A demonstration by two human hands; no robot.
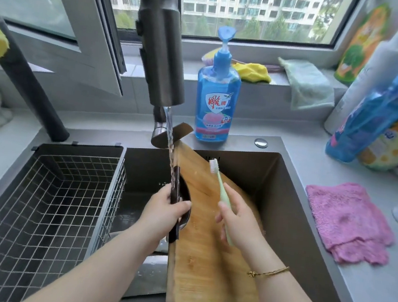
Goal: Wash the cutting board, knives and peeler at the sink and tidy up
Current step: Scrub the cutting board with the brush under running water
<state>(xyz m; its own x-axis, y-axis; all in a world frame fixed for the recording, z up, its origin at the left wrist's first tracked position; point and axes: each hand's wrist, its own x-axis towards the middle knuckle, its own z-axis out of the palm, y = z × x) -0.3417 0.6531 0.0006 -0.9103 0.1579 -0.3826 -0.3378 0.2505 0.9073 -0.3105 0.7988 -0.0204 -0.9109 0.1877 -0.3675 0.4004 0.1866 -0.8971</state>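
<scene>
A wooden cutting board (205, 263) leans tilted inside the dark sink (288, 186), its top end near the back rim. My left hand (163, 211) grips a dark-handled knife (175, 185) edge-on to the camera, with its upper end in the water stream (170, 142) that runs from the faucet (161, 59). My right hand (237, 219) holds a pale green toothbrush (219, 180) over the board, its white bristles pointing up and away. No peeler shows in this view.
A wire drying basket (39, 194) fills the sink's left side. A blue dish-soap bottle (217, 98) stands behind the sink. A pink cloth (349, 217) lies on the right counter, with bottles (370, 115) crowded at the far right. Cloths lie on the windowsill.
</scene>
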